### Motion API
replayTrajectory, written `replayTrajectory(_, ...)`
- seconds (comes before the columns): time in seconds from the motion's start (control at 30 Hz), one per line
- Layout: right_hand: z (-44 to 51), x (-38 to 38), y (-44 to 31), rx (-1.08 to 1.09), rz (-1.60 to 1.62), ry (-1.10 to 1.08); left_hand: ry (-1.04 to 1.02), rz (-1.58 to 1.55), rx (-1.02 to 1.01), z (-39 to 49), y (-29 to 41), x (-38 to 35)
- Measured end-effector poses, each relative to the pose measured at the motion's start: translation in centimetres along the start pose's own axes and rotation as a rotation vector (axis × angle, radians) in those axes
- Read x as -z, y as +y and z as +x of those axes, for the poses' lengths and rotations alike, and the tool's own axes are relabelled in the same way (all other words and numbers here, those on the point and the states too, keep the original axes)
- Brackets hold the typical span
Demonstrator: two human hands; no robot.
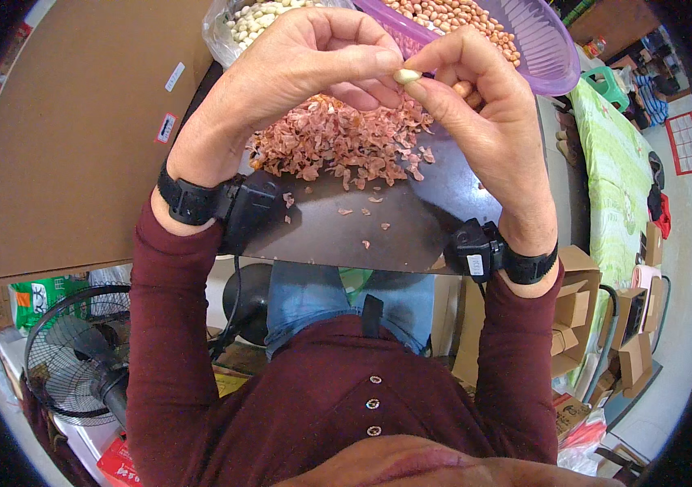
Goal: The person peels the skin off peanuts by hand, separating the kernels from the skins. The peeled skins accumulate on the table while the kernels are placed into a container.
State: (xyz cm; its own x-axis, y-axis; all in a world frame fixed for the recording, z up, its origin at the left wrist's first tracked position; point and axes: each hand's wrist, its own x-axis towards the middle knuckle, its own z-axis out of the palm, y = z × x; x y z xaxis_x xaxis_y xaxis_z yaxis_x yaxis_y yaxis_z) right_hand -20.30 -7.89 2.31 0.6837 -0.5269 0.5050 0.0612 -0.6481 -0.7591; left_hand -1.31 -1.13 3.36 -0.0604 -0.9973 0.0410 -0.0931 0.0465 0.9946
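Observation:
A pale peeled peanut kernel (pixel 407 76) is pinched between the thumb and forefinger of my right hand (pixel 486 103). More peanuts with reddish skins (pixel 463 90) sit in the curled fingers of that hand. The fingertips of my left hand (pixel 328 67) meet those of the right hand at the kernel; whether they grip it too is unclear. Under both hands lies a heap of pink peanut skins (pixel 340 140) on the dark tabletop (pixel 346 237). Behind are a clear plastic bag (pixel 215 36) of pale kernels and a purple plastic basket (pixel 556 55) holding red-skinned peanuts (pixel 480 27).
A large brown board (pixel 78 152) covers the left side. Below it stands a black fan (pixel 75 353). At the right are a green patterned cloth (pixel 617 170), open cardboard boxes (pixel 574 304) and a green stool (pixel 608 85). Another person (pixel 653 100) is partly visible far right.

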Motion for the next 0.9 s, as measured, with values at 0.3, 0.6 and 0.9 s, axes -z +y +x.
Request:
replayTrajectory(0.3, 0.15, -0.03, 0.19, -0.065, 0.04, 0.039, 0.093, 0.026, -0.188, 0.01, -0.31, -0.12)
replayTrajectory(0.6, 0.17, -0.1, 0.08, -0.151, 0.07, 0.043, 0.118, 0.19, -0.348, 0.16, -1.02, -0.48)
replayTrajectory(0.9, 0.03, -0.19, -0.01, -0.141, 0.053, 0.05, 0.073, -0.053, -0.238, 0.12, -0.53, -0.5)
